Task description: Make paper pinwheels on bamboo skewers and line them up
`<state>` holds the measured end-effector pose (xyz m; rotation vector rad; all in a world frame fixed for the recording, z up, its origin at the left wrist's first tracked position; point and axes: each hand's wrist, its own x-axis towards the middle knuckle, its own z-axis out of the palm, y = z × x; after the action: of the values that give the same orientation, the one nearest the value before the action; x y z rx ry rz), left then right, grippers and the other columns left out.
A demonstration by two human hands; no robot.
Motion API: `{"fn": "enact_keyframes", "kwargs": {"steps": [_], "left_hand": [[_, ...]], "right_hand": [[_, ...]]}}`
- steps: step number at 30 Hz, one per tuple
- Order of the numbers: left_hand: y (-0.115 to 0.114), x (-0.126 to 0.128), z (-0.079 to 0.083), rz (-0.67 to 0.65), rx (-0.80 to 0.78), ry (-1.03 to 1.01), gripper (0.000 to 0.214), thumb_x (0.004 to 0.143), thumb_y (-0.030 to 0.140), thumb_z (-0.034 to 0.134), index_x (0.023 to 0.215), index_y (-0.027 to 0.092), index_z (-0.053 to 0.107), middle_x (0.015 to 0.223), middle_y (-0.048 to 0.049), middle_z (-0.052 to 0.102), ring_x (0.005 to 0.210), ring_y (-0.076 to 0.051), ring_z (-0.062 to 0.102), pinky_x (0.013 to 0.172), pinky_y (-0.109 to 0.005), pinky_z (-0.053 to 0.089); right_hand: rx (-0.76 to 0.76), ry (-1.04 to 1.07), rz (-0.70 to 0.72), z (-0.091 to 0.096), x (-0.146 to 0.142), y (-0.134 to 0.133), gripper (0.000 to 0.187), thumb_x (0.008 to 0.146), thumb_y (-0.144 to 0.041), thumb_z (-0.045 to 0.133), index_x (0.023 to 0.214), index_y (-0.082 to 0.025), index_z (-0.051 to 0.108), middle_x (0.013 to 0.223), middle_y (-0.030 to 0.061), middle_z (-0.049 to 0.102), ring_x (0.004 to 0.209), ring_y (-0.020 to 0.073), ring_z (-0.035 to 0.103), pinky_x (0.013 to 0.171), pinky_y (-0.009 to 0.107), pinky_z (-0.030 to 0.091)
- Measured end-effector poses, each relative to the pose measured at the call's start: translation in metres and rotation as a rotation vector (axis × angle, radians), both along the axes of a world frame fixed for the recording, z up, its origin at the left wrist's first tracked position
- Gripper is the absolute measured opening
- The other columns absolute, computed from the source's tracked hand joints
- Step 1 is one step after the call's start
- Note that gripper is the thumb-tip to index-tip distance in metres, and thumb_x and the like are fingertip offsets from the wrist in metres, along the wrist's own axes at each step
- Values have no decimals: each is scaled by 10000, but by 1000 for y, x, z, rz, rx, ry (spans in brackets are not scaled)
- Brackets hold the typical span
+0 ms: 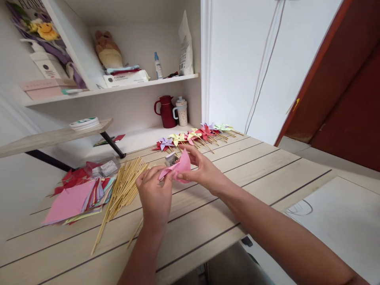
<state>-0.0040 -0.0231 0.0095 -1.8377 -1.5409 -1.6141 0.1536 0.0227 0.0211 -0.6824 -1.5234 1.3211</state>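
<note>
Between my two hands, above the table, is a pink sheet of paper with its corners curled inward. My left hand is closed on the paper's near left edge, thumb and fingers pinched together. From the right, my right hand grips the other side, its thumb on the front and fingers behind. A small box of pins stands just behind the paper, partly covered by it. Left of my hands lies a heap of thin wooden sticks. One loose stick lies partly behind my left wrist.
Stacked coloured paper lies at the left, near a clear plastic bag. Finished paper pinwheels on sticks line the table's back edge. Behind them stand a red jug and a tumbler. A small raised shelf overhangs the left side.
</note>
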Motion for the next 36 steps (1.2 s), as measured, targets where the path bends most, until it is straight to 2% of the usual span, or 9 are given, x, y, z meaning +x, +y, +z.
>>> {"fn": "enact_keyframes", "kwargs": {"steps": [2, 5, 9, 13, 21, 24, 27, 32, 36], "left_hand": [[1, -1, -1, 3, -7, 26, 66, 847, 224, 688, 798, 227, 733, 836, -22, 768, 828, -231, 700, 914, -433, 432], [2, -1, -2, -2, -12, 64, 78, 851, 218, 681, 794, 229, 732, 843, -22, 769, 830, -231, 700, 920, -436, 423], [1, -2, -2, 0, -19, 67, 78, 852, 235, 681, 797, 233, 737, 849, -22, 770, 836, -235, 698, 939, -440, 415], [-1, 0, 1, -16, -46, 38, 89, 851, 272, 689, 785, 237, 738, 844, -29, 767, 843, -242, 694, 949, -441, 413], [-2, 6, 4, -22, -87, -36, 95, 818, 272, 715, 731, 233, 714, 812, -29, 755, 803, -232, 678, 961, -442, 425], [-4, 6, 6, -53, -131, -109, 134, 840, 280, 686, 715, 233, 700, 835, -29, 747, 853, -230, 673, 948, -420, 446], [-4, 3, 6, -127, -212, -274, 142, 870, 353, 670, 862, 228, 738, 937, -44, 747, 930, -227, 670, 930, -388, 476], [2, 0, 1, -289, -305, -647, 420, 898, 507, 637, 1206, 229, 699, 1225, -99, 706, 1153, -246, 637, 1002, -393, 485], [2, 1, 1, -329, -362, -637, 454, 847, 503, 705, 1223, 249, 698, 1310, -113, 661, 1231, -265, 599, 1057, -426, 463]], "right_hand": [[-8, -24, 10, 0, 0, 1, 693, 629, -301, 902, 1263, -234, 630, 1136, 73, 679, 1086, 250, 621, 906, 395, 525], [16, -37, 22, -2, -1, 2, 359, 659, -311, 875, 966, -208, 720, 989, 32, 676, 936, 207, 632, 834, 358, 515], [80, -49, -28, -5, -2, 3, 203, 677, -292, 844, 784, -188, 706, 897, 16, 659, 842, 177, 618, 745, 313, 488], [45, -95, -59, -4, -2, 2, 155, 722, -297, 787, 734, -174, 692, 754, 6, 640, 654, 139, 567, 587, 271, 434], [-12, -179, -117, -2, -1, -1, 182, 716, -328, 771, 728, -156, 712, 631, 9, 637, 591, 138, 535, 552, 266, 388], [-72, -111, -61, -5, -4, 0, 225, 709, -363, 788, 696, -153, 707, 608, 6, 628, 573, 131, 513, 555, 270, 363], [-156, 9, 16, -9, -7, 3, 235, 689, -363, 805, 663, -157, 693, 595, 1, 621, 560, 123, 498, 558, 272, 355], [-226, 107, 9, -13, -8, 9, 224, 648, -335, 836, 669, -160, 699, 618, 3, 642, 590, 125, 501, 601, 278, 364], [-273, 139, 0, -12, -7, 10, 235, 622, -338, 854, 670, -166, 701, 650, 12, 662, 611, 137, 518, 611, 283, 379]]}}
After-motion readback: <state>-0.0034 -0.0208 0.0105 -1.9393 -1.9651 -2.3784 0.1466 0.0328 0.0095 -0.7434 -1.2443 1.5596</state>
